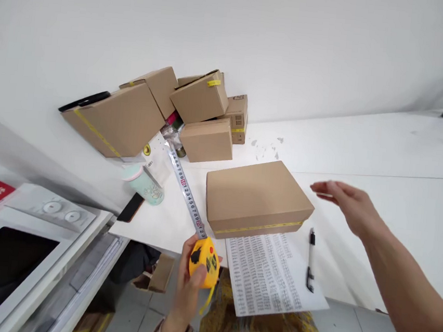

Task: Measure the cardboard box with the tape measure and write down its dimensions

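My left hand [188, 290] is closed around a yellow tape measure [205, 263] at the table's front edge. Its blade [187, 194] is pulled out and runs up and left over the table, past the left side of a closed cardboard box [256, 193]. Yellow tape runs along the front of this box. My right hand [347, 201] hovers just right of the box, its fingers stretched out and apart from the cardboard, holding nothing. A printed sheet [261, 279] lies partly under the box and overhangs the edge. On it rests a black-capped pen [311, 258].
Several cardboard boxes [200, 98] are stacked against the wall at the back left. A mint-green cup [145, 183] stands near a dark phone-like slab [130, 207] on the left. A white microwave [21, 251] sits on a lower shelf at far left.
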Tool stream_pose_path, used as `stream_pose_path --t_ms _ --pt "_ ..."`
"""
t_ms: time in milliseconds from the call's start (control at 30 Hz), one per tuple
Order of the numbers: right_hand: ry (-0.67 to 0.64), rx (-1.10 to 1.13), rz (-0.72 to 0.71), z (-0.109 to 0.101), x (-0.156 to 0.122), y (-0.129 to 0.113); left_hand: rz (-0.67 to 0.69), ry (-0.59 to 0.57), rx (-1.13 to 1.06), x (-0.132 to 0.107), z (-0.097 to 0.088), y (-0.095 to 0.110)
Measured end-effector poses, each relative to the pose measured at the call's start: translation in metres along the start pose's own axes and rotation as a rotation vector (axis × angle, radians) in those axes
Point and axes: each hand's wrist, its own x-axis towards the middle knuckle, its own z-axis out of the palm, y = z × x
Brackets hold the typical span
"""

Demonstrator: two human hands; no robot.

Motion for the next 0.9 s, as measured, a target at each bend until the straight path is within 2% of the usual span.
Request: stream_pose_path --t_ms 100,167,267,433,533,600,700,833,900 --pt "-0.086 0.02 0.077 -0.002 -0.028 0.039 -0.073 -0.012 0.021 0.014 -0.01 -0.012" --pt "-0.206 0.041 0.062 0.004 -0.039 0.041 -0.084 -0.059 0.001 0.027 -0.009 -0.009" --pt "-0.287 0.057 -0.019 0.012 -0.046 0.016 -0.022 -0.126 -0.037 0.046 -0.006 0.017" --pt "-0.151 0.024 -0.125 0.025 -0.047 -0.037 0.154 -0.225 -0.082 0.075 0.005 0.08" --pt "-0.077 -0.009 -0.149 0.043 -0.045 -0.046 0.146 -0.304 -0.112 0.081 0.023 0.097" --pt "-0.077 -0.042 -0.133 0.055 -0.044 -0.044 0.122 -0.334 -0.118 0.074 0.037 0.097" --pt "-0.084 -0.114 -0.115 0.065 -0.041 -0.042 0.025 -0.396 -0.16 0.047 0.051 0.087" --pt "-0.04 -0.212 -0.259 0.064 -0.036 -0.048 -0.283 -0.5 -0.218 0.003 0.05 0.065" --pt "-0.052 -0.244 -0.335 0.065 -0.031 -0.056 -0.391 -0.501 -0.238 -0.011 0.045 0.051"
